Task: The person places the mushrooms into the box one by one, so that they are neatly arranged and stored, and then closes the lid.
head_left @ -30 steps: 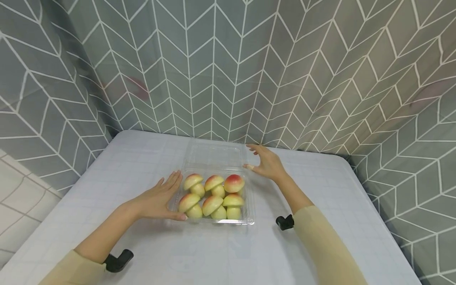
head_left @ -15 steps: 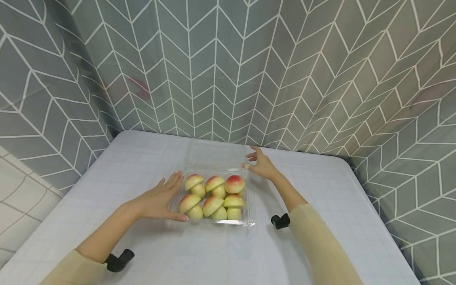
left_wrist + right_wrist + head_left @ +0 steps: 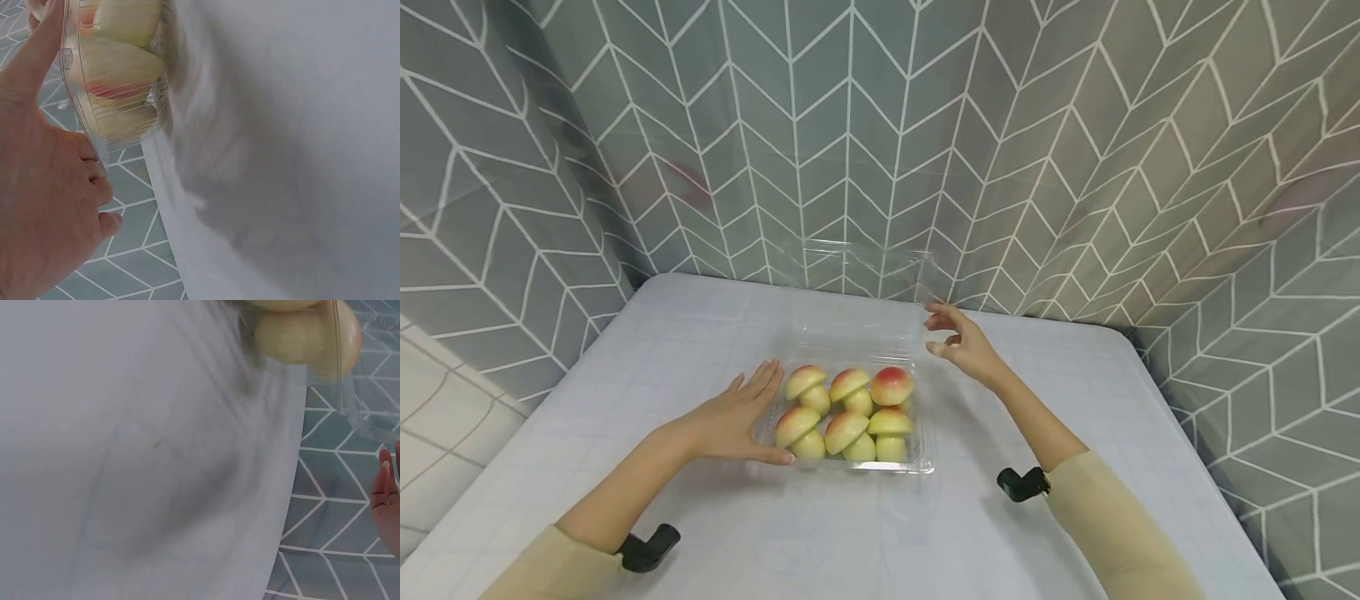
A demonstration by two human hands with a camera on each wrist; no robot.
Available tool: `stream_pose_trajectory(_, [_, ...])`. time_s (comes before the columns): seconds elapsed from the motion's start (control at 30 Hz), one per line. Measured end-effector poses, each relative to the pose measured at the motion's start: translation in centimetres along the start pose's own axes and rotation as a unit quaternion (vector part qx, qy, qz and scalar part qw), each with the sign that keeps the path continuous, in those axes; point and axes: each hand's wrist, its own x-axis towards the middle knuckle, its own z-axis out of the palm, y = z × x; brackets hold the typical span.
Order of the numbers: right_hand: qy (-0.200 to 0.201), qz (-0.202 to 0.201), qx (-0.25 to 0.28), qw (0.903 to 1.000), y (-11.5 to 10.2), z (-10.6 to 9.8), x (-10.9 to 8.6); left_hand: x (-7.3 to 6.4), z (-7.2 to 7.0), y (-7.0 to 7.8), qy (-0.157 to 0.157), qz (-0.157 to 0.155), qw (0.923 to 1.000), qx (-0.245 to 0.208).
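Note:
A clear plastic clamshell box (image 3: 922, 454) stands on the table, with several pale yellow-green, red-blushed mushroom-shaped pieces (image 3: 847, 429) in two rows. Its hinged transparent lid (image 3: 865, 248) is tilted up at the back. My left hand (image 3: 730, 421) lies along the box's left side, fingers extended and thumb at the front corner. The left wrist view shows that hand (image 3: 53, 187) against the box rim. My right hand (image 3: 966, 343) pinches the lid's right edge with thumb and fingers; at the edge of the right wrist view only part of the hand (image 3: 387, 500) shows.
A white cloth covers the table (image 3: 865, 542). Behind and beside it hangs a grey curtain (image 3: 880, 125) with white chevron lines. Black devices (image 3: 649, 547) are worn at both wrists. White tiles (image 3: 445, 433) appear at the far left.
The lid has swung up from lying back on the table to a raised tilt, with my right hand on its edge. My right forearm has shifted right. The left hand and box stay put.

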Motion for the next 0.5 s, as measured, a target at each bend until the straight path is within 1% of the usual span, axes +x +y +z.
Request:
stream_pose_trajectory(0.07, [0.002,-0.010,-0.018,0.9998,0.1,-0.1,-0.5,-0.1,0.0,0.0,-0.002,0.000,1.0000,-0.003])
stream_pose_trajectory(0.17, [0.022,-0.027,-0.053,0.9980,0.5,-0.1,-1.3,-0.1,-0.2,0.1,-0.002,-0.001,1.0000,-0.008])
stream_pose_trajectory(0.27, [0.041,-0.070,-0.103,0.9913,0.7,-0.1,-2.1,-0.2,-0.2,0.0,-0.002,-0.001,1.0000,-0.004])
stream_pose_trajectory(0.33, [0.047,-0.108,-0.144,0.9826,0.8,-0.1,-2.7,-0.2,-0.2,0.0,-0.001,-0.001,1.0000,-0.002])
stream_pose_trajectory(0.4, [0.051,-0.142,-0.191,0.9699,0.8,0.0,-3.4,-0.2,-0.2,0.0,0.001,0.000,1.0000,0.000])
stream_pose_trajectory(0.43, [0.051,-0.154,-0.212,0.9637,0.8,0.0,-3.7,-0.2,-0.1,0.0,0.002,0.000,1.0000,-0.001])
stream_pose_trajectory(0.5, [0.049,-0.167,-0.243,0.9544,0.9,0.1,-4.4,-0.3,-0.1,-0.1,0.004,-0.001,1.0000,-0.003])
